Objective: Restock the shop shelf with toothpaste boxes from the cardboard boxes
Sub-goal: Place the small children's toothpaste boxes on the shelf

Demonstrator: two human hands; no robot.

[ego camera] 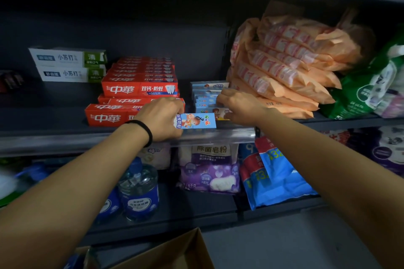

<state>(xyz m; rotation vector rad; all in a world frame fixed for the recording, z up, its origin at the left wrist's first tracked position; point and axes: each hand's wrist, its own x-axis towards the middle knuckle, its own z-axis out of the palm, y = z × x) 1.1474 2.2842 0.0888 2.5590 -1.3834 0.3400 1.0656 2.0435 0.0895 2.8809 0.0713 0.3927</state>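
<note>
Fingers of the left hand (pixel 160 119) curl around the left end of a small blue toothpaste box (pixel 196 120) and grasp it at the front lip of the shelf (pixel 65 137), near the middle of the frame. A black band sits on that wrist. The box lies flat with its long axis running left to right across the picture, its printed face toward the camera, its free right end pointing at the right hand (pixel 238 106).

That right hand sits just right of centre, a little higher in the frame and deeper on the shelf. Its fingers bend over the front of the blue box stack (pixel 207 96), touching the near boxes; whether they pinch one or only steady the pile cannot be told from this angle.

The held box is just below and in front of the stack, almost touching the lowest front box. Judging by this, the coming move is a short push away from the camera and slightly right, keeping the long axis as it lies, so the box lands on or against the pile. The left hand carries it; the right is nearer the target and well placed to guide it.

Left of centre, red toothpaste boxes (pixel 140 89) stand stacked, with white ones (pixel 67 64) in the upper left. An open cardboard box (pixel 172 251) shows at the bottom edge.
</note>
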